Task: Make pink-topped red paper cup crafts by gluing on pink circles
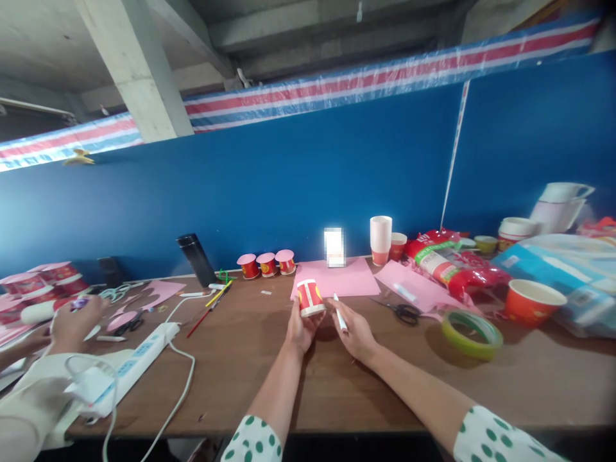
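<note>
Head view: clamping a red-and-white cup [310, 298] in the left grip [301, 330], over the tabletop [235, 378], before pink paper [353, 281]; clasping a white pen [341, 317] in the right grip [359, 332], just beside the cup, with dark scissors [396, 308] farther right.

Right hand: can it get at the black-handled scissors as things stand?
Probably yes: the scissors lie just to the right of the right hand, with nothing visible between. But it holds a white pen, which would likely need putting down first.
</note>
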Demonstrator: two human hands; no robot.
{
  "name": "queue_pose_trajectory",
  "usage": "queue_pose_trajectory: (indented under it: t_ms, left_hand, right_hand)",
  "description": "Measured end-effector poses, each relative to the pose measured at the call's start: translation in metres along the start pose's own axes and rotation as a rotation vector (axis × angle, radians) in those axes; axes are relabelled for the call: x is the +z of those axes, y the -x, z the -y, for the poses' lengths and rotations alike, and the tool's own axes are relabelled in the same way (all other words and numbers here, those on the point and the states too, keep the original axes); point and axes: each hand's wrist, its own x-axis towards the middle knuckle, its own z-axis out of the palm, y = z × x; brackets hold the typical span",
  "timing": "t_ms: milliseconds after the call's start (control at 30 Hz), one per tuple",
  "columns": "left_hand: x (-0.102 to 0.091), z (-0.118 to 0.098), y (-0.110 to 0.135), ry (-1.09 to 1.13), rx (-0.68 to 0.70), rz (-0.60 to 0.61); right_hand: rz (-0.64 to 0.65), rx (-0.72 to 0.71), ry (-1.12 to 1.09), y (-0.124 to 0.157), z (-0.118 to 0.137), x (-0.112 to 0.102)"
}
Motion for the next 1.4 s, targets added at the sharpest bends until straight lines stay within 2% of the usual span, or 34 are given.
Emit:
queue_pose_trajectory:
  t_ms: [100, 267, 400, 533, 733, 900, 1400]
  left_hand:
    - [0.001, 0.000, 0.001, -0.004, -0.007, -0.003]
    - [-0.001, 0.002, -0.001, -0.008, 0.002, -0.033]
    - [-0.002, 0.003, -0.003, -0.003, 0.007, -0.013]
    - [-0.002, 0.003, -0.004, -0.003, -0.004, -0.040]
    - [-0.004, 0.005, -0.006, -0.015, 0.000, -0.014]
    - [-0.007, 0.007, -0.007, -0.044, 0.006, 0.038]
    - [-0.002, 0.008, -0.003, -0.070, 0.004, 0.059]
  right_hand:
    - [-0.064, -0.016, -0.029, -0.002, 0.007, -0.007]
    - [-0.101, -0.051, -0.085, -0.003, 0.018, -0.019]
    - [-0.147, -0.091, -0.074, -0.003, 0.020, -0.019]
    - [-0.195, -0.062, -0.058, -0.003, 0.022, -0.018]
    - [-0.203, -0.073, -0.077, -0.004, 0.025, -0.020]
    - [-0.155, -0.109, -0.075, -0.005, 0.024, -0.019]
    - [-0.133, -0.088, -0.055, -0.005, 0.021, -0.017]
